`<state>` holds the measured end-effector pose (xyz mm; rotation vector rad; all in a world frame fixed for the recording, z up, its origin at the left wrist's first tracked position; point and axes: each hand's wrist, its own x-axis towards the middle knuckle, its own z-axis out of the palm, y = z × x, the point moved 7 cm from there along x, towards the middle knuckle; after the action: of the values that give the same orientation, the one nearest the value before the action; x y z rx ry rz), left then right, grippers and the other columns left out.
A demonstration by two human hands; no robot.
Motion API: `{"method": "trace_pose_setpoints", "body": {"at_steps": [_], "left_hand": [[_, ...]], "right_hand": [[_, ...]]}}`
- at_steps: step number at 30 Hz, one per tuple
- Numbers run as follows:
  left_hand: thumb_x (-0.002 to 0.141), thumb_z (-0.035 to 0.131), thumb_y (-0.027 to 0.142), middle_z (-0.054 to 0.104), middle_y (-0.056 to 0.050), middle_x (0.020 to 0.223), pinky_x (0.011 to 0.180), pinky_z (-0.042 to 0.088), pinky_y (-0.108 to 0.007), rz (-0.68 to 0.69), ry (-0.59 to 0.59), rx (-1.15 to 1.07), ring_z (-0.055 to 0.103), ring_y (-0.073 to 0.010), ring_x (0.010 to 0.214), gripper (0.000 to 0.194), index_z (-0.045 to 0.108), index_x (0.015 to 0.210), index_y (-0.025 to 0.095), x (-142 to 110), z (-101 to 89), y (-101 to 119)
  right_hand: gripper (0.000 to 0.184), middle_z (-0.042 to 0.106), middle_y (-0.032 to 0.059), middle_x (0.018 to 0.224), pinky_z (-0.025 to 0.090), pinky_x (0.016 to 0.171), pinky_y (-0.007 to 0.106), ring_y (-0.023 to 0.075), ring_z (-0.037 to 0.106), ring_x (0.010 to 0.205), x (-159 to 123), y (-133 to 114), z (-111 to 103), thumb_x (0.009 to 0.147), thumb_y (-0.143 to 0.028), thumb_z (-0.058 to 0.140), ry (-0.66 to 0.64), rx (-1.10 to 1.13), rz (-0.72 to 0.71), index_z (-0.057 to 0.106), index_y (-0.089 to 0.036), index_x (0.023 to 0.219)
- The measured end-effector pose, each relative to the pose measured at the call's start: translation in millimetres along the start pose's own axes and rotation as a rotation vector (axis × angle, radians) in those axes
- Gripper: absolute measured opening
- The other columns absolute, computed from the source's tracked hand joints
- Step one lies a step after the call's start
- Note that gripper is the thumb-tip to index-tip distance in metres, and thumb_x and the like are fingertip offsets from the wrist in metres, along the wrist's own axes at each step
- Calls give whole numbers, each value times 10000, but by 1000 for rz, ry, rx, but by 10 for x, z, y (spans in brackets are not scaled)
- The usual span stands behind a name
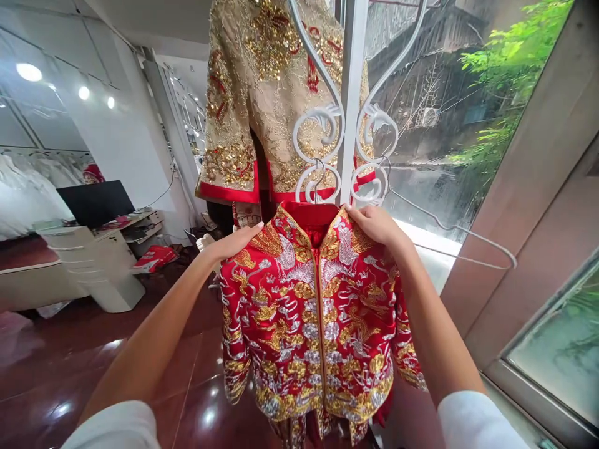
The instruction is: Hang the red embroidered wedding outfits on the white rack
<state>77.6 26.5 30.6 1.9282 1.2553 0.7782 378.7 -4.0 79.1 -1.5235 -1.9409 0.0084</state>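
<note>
A red jacket [285, 324], thickly embroidered in gold and silver, hangs upright in front of me with its front closed. Its hanger hook [320, 178] goes up to the curled white metal rack [349, 112]. My left hand [241, 240] is on the jacket's left shoulder as I see it, thumb along the top and the other fingers behind the cloth. At the opposite shoulder, close to the collar, my right hand [372, 221] grips the fabric, its fingertips partly hidden. Behind hangs a gold beaded jacket [281, 118] with red trim.
To the left stands a white desk [103, 268] with a black monitor [96, 202]; a red box [155, 258] lies beside it. White gowns [28, 193] hang further back. A bent wire loop [468, 237] sticks out at right, before the window [421, 81].
</note>
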Motion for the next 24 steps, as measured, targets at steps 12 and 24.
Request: {"method": "trace_pose_setpoints", "body": {"at_steps": [12, 24], "left_hand": [[790, 443, 618, 660, -52, 720, 583, 421, -250, 162, 401, 411, 567, -180, 632, 529, 639, 840, 129, -419, 87, -24], [736, 509, 683, 661, -82, 735, 585, 354, -272, 70, 648, 763, 567, -205, 644, 528, 640, 765, 172, -781, -50, 727]], "right_hand": [[419, 602, 83, 757, 327, 623, 296, 181, 497, 674, -208, 180, -144, 862, -544, 427, 205, -137, -39, 582, -158, 819], [578, 377, -15, 474, 144, 513, 268, 89, 241, 472, -680, 167, -523, 806, -661, 440, 599, -110, 124, 299, -177, 524]]}}
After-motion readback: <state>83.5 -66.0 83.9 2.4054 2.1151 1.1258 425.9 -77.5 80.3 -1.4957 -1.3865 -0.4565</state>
